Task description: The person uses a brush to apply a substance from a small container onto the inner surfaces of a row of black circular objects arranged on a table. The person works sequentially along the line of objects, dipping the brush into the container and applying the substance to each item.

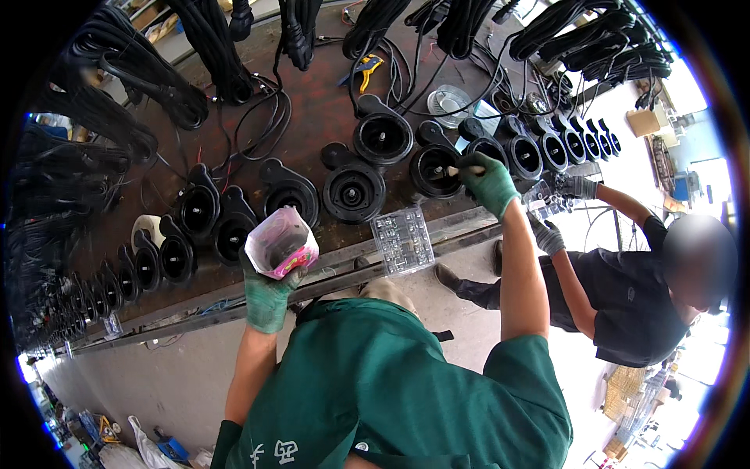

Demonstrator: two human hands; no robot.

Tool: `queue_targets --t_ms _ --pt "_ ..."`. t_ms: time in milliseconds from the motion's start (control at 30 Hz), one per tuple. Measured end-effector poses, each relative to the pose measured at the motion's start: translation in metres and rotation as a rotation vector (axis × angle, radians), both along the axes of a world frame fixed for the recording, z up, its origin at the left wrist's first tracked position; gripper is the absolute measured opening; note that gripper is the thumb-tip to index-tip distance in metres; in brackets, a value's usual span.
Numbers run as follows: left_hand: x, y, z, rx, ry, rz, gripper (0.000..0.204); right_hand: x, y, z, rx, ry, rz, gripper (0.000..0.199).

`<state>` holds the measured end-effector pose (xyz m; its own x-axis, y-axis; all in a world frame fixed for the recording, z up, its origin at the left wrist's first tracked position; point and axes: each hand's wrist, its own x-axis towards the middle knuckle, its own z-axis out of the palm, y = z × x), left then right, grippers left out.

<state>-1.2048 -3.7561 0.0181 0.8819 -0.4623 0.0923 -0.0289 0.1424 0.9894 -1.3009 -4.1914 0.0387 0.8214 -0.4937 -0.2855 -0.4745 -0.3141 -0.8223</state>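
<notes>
In my gloved left hand (269, 293) is a cut-open pink and white carton (283, 244), its mouth tilted up and its inside greyish. The fingers wrap around its lower side. My gloved right hand (491, 186) grips what looks like a small brush (453, 170), its pale end inside a black round housing (432, 181). Most of the handle is hidden by the glove. Similar black housings (354, 193) with a metal post in the middle stand in a row along the bench. Another housing (383, 136) lies just behind that row.
Bundled black cables (215, 55) hang along the bench's far side. A clear parts tray (402, 240) sits at the front edge of the dark bench (328, 86). Behind are yellow wire strippers (369, 72) and a clear round dish (448, 105). A co-worker (617, 297) works at the right.
</notes>
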Motion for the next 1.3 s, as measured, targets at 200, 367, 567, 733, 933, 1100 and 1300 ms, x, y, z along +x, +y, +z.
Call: queue_targets --t_ms 200,367,567,733,933,1100,1300 --pt "-0.018 0.003 0.01 0.043 0.114 0.064 0.084 0.046 0.005 0.001 0.106 -0.039 0.185 0.021" --pt "-0.027 0.015 -0.004 0.083 0.054 0.115 0.085 0.047 0.011 0.02 -0.096 0.21 0.377 0.026" --pt "-0.021 0.024 0.006 0.163 0.01 0.111 0.08 0.035 -0.006 0.003 -0.279 0.192 0.402 0.016" --pt "0.0 0.031 -0.005 0.044 -0.088 -0.037 0.083 0.007 -0.004 0.013 -0.188 -0.015 0.167 0.014" --pt "-0.001 0.051 -0.01 0.009 0.11 -0.105 0.093 -0.063 -0.015 0.074 0.069 -0.329 -0.36 0.021" --pt "0.001 0.067 -0.024 0.054 -0.085 -0.034 0.075 -0.072 -0.046 0.044 0.046 -0.229 -0.451 0.017" --pt "-0.011 0.074 -0.03 0.014 -0.116 0.01 0.086 -0.034 -0.077 -0.016 0.045 -0.1 -0.3 0.014"
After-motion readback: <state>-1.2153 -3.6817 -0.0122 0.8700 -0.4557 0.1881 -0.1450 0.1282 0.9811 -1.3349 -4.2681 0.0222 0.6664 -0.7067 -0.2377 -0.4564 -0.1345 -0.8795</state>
